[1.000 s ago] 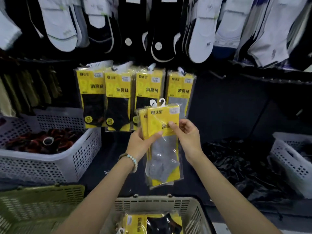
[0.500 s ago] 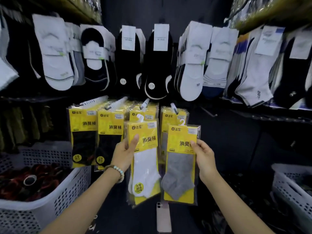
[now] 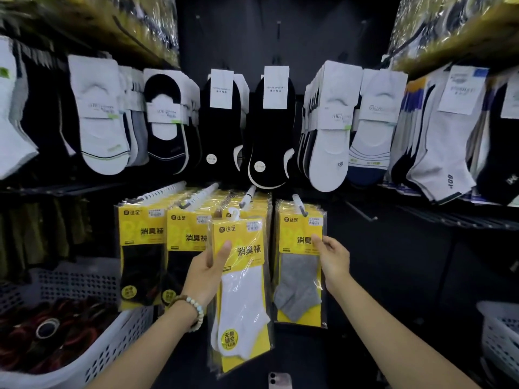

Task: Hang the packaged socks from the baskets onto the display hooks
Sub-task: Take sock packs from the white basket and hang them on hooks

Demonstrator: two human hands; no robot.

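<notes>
The left grip (image 3: 207, 273) is clenched on the white-sock pack (image 3: 243, 299), thumb across the yellow card and fingers behind. It holds the pack upright so that the white plastic hanger (image 3: 234, 213) sits just below the third hook (image 3: 248, 197), which I judge is where it is meant to go (the packs behind it on that hook are mostly hidden, so their colour cannot be told). The right grip (image 3: 332, 259) pinches the right edge of the grey-sock pack (image 3: 299, 276), which hangs at the front of the row on the fourth hook (image 3: 297, 204). Whether its hanger is fully over the hook cannot be made out, and the pinch looks meant to steady or square it against the packs behind. Holding each pack by its card rather than by the soft sock keeps it flat and the hanger pointing up. To the left, black-sock packs (image 3: 140, 248) fill two more hooks. Above, a row of carded socks (image 3: 275, 122) in black, white and grey hangs against a dark back wall, and a bare hook (image 3: 361, 211) juts out off to the right. A white perforated basket (image 3: 92, 357) stands low on the left with dark red and black goods in it, another basket (image 3: 501, 341) shows at the right edge, and a phone (image 3: 279, 381) lies at the bottom edge. The room is dim and narrow, with shelves crowding in on both sides.
</notes>
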